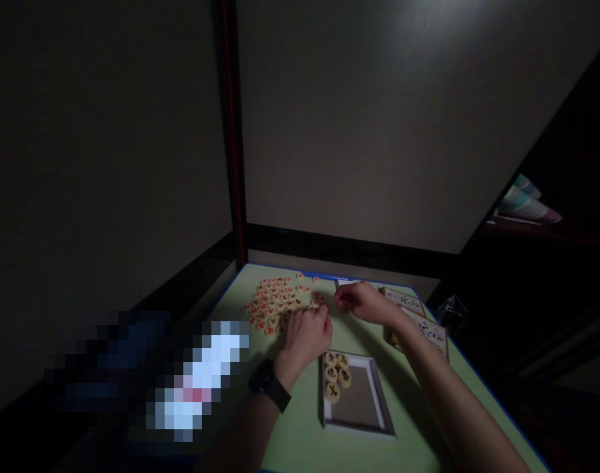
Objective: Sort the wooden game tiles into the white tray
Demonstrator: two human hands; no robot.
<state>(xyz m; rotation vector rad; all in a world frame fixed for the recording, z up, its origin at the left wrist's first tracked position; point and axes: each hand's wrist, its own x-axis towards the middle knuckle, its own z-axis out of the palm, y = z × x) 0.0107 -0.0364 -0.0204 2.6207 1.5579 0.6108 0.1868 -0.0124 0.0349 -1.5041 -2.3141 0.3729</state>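
Many round Chinese chess pieces [275, 302], marked in red or black, lie in a loose spread on the green table. My left hand [307, 334], with a dark watch [269, 384] on its wrist, rests at the right side of the spread. Its fingers are bent together next to a few pieces; what they grip is hidden. Across from it, my right hand [363, 302] hovers with curled fingers, and its contents cannot be made out. Nearer to me, a shallow open box tray [385, 401] holds several black-marked pieces [331, 374] along its left side.
Boxes with printed lids [423, 328] sit by the right table edge, under my right forearm. A pale flat object [346, 283] lies behind my right hand. At left is a bright pixelated patch [206, 371]. Walls [349, 131] rise behind the green table [300, 420].
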